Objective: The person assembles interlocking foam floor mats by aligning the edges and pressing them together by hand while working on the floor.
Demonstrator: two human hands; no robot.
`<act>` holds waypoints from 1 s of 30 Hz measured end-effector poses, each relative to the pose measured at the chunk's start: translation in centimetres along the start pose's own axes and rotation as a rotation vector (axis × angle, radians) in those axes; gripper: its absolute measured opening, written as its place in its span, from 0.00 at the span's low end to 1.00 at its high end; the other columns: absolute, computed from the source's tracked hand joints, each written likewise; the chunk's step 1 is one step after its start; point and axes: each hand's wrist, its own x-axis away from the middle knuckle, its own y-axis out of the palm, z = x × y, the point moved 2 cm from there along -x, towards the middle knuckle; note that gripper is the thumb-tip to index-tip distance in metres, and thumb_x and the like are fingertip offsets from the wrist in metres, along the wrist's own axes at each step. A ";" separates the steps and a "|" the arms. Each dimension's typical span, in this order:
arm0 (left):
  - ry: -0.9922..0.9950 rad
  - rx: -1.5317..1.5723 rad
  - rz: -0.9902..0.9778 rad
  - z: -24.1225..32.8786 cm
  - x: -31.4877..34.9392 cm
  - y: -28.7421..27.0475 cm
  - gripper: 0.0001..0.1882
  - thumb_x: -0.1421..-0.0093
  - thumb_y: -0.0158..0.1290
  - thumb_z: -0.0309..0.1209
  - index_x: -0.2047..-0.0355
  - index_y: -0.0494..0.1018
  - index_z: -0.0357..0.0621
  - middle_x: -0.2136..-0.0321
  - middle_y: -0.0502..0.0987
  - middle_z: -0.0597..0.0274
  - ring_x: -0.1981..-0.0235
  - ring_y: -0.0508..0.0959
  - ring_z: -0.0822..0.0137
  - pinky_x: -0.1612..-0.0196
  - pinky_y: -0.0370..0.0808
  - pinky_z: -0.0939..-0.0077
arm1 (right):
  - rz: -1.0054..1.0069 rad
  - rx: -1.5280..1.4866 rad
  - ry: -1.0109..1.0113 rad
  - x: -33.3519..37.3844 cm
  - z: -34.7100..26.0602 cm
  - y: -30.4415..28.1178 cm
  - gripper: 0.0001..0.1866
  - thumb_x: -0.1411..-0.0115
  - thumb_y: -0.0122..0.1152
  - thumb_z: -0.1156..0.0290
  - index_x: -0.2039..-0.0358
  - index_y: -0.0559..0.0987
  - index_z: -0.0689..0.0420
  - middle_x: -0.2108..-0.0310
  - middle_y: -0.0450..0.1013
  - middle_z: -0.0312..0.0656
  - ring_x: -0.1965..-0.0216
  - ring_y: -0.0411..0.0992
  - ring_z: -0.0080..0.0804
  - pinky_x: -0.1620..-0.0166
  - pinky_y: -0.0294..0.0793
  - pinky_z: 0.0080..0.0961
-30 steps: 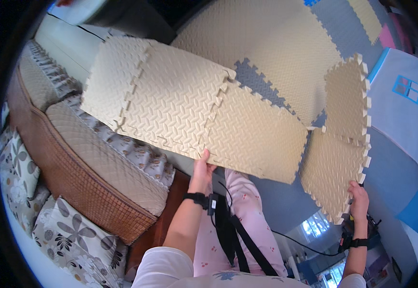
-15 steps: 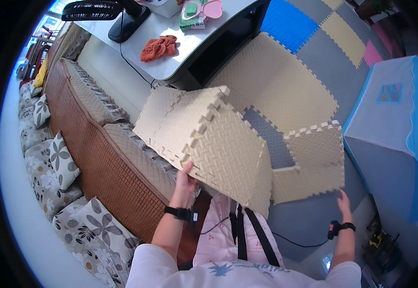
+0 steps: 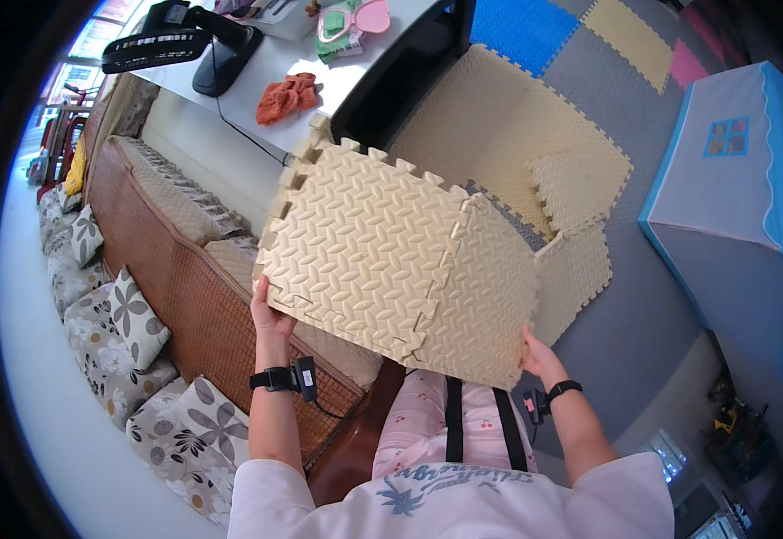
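Holding up joined beige foam mats (image 3: 391,256) with both hands, a person stood beside a sofa (image 3: 153,269).

The mats filled the centre of the frame, folded at their toothed seams, with further panels trailing to the right down to the grey floor (image 3: 652,296). The left hand (image 3: 268,314) gripped the lower left edge, fingers pressed together behind the mat and thumb in front. The right hand (image 3: 539,355) pinched the lower right corner, fingers closed on it. Each wrist wore a black band. At upper left, a white table (image 3: 319,85) carried an orange cloth (image 3: 288,97) and a black fan (image 3: 171,40). A blue-and-white play tent (image 3: 742,180) stood at right.
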 end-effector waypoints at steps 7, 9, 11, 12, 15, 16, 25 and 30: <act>-0.045 -0.047 0.185 0.4 1.3 -0.8 0.25 0.43 0.47 0.40 0.50 0.60 0.38 0.52 0.67 0.53 0.52 0.69 0.56 0.50 0.67 0.60 | -0.129 -0.292 -0.249 12.6 -1.2 0.3 0.24 0.46 0.55 0.62 0.50 0.64 0.54 0.55 0.67 0.39 0.54 0.67 0.37 0.54 0.69 0.40; -0.085 -0.034 0.150 -0.1 1.8 0.1 0.25 0.43 0.47 0.40 0.50 0.60 0.39 0.52 0.67 0.53 0.52 0.68 0.56 0.50 0.67 0.61 | -0.068 -0.182 -0.345 17.1 -3.3 -0.3 0.25 0.47 0.56 0.65 0.49 0.63 0.55 0.55 0.67 0.40 0.54 0.67 0.36 0.54 0.69 0.39; -0.148 0.020 0.169 -0.6 2.6 0.7 0.24 0.43 0.46 0.40 0.50 0.61 0.39 0.53 0.68 0.54 0.52 0.69 0.55 0.51 0.68 0.61 | -0.029 -0.164 -0.444 22.1 -5.6 2.2 0.27 0.50 0.57 0.69 0.49 0.63 0.56 0.54 0.67 0.41 0.54 0.67 0.36 0.54 0.69 0.36; -0.158 0.054 0.214 -0.8 2.6 0.5 0.22 0.42 0.45 0.41 0.51 0.63 0.41 0.54 0.69 0.55 0.52 0.69 0.57 0.50 0.68 0.60 | -0.089 -0.118 -0.533 24.2 -6.7 3.6 0.28 0.51 0.57 0.70 0.48 0.62 0.57 0.54 0.66 0.42 0.54 0.67 0.37 0.53 0.69 0.37; -0.138 0.149 0.124 -0.8 1.3 -2.5 0.22 0.40 0.41 0.43 0.52 0.64 0.41 0.54 0.69 0.57 0.53 0.69 0.58 0.50 0.67 0.62 | -0.169 -0.039 -0.640 28.3 -8.4 6.7 0.32 0.54 0.56 0.72 0.47 0.59 0.59 0.52 0.64 0.43 0.53 0.66 0.38 0.52 0.68 0.37; -0.117 0.174 0.139 -0.9 1.3 -2.2 0.20 0.40 0.43 0.39 0.54 0.64 0.38 0.58 0.72 0.58 0.58 0.73 0.62 0.54 0.72 0.66 | -0.180 -0.023 -0.716 29.7 -8.7 8.3 0.33 0.55 0.56 0.73 0.46 0.59 0.59 0.51 0.64 0.43 0.52 0.65 0.39 0.52 0.68 0.37; 0.209 -0.580 0.297 1.6 5.5 -4.2 0.23 0.47 0.46 0.29 0.50 0.59 0.42 0.56 0.68 0.56 0.60 0.72 0.57 0.57 0.71 0.67 | -0.318 0.269 -0.985 38.7 -11.1 21.4 0.41 0.63 0.60 0.74 0.45 0.56 0.60 0.50 0.62 0.46 0.50 0.63 0.40 0.50 0.66 0.34; 0.831 -1.468 -0.136 3.4 15.0 4.4 0.44 0.61 0.58 0.27 0.43 0.51 0.48 0.46 0.56 0.50 0.43 0.54 0.49 0.43 0.50 0.57 | -0.305 0.217 -1.038 41.0 -12.9 26.2 0.34 0.58 0.56 0.74 0.48 0.58 0.65 0.52 0.63 0.48 0.53 0.65 0.38 0.53 0.68 0.32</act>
